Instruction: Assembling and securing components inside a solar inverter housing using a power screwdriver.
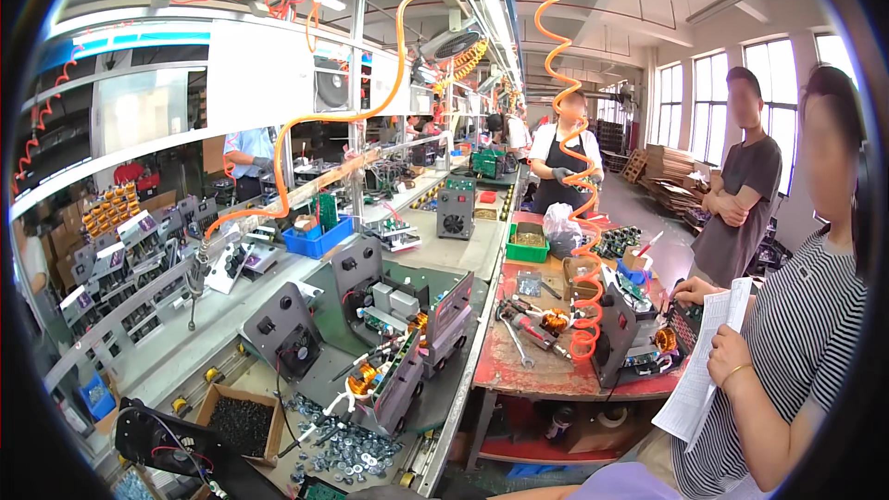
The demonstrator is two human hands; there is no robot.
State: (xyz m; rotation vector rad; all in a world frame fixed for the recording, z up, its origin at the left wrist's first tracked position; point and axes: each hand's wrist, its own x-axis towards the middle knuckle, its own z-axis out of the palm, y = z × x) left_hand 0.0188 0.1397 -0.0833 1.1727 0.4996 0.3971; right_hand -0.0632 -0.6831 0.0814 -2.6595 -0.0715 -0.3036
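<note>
Neither of my hands shows. A sliver of what looks like skin [542, 494] lies at the lower edge beside purple cloth [630, 481]; I cannot tell whose it is. Closest to me on the line stand open electrical units with dark grey panels. One near unit [394, 384] bears a copper-wound coil [366, 378]. Behind it is a second unit [361, 268], and to the left a panel with a black fan [289, 338]. Loose metal fasteners [356, 454] are spread in front, next to a cardboard box [211, 400] of small black parts.
A red worktable [491, 361] at right holds a wrench [516, 341], another open unit [616, 333] and a green bin [512, 248]. Orange coiled hoses [546, 46] hang overhead. A person in stripes [769, 324] holds papers [708, 366]; other people stand farther back. A blue bin [319, 239] sits left.
</note>
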